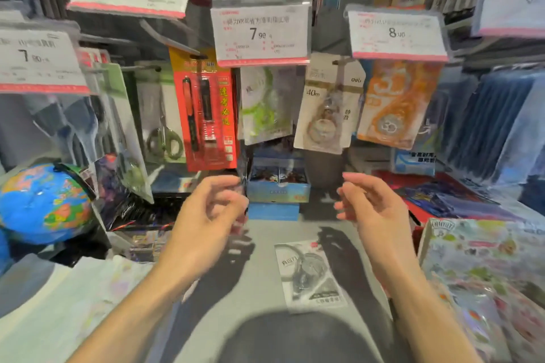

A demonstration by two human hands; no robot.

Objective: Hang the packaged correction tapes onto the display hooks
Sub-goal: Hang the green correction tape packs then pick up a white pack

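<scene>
**Both hands raised, one pack on the counter**

A grey-and-white correction tape pack (pixel 309 274) lies flat on the grey counter (pixel 262 247), between the two forearms and nearest the camera. Above it the left hand (pixel 211 209) is lifted with fingers loosely curled; motion blur hides whether they pinch anything. The right hand (pixel 370 205) is also lifted, fingers relaxed and slightly spread, holding nothing. Beyond the hands sits a blue box (pixel 277 186) with small printed items inside, too blurred to name. Farther back, on the hooks, hang a green correction tape pack (pixel 264 103), a beige correction tape pack (pixel 326 106) and an orange correction tape pack (pixel 396 103), under the price tags (pixel 261 31).
</scene>
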